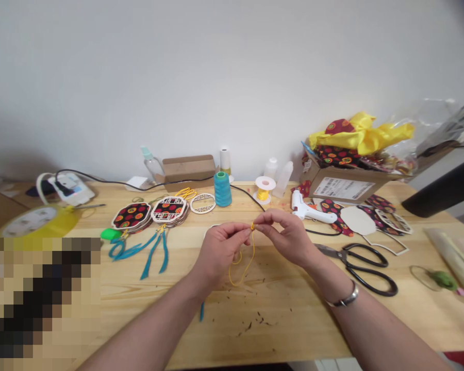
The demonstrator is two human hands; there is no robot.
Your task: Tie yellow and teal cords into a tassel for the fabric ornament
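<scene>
A thin yellow cord (244, 278) is pinched between my two hands above the middle of the table, with a small knotted part (252, 226) at the fingertips. My left hand (226, 245) is closed on it from the left. From the right, the thumb and finger of my right hand (288, 234) close on the same knotted part. Below the hands the cord hangs in a loose loop. Something pale behind my left hand is mostly hidden. Beyond my hands stand a teal thread cone (222, 189) and a spool of yellow cord (264, 191).
Large black-handled scissors (365, 260) and a white glue gun (311, 208) lie on the right. A cardboard box (338, 183) of fabric stands behind them. On the left are patterned octagonal pieces (131, 215) with teal ribbons (152, 252). Dark scraps (249, 325) litter the front.
</scene>
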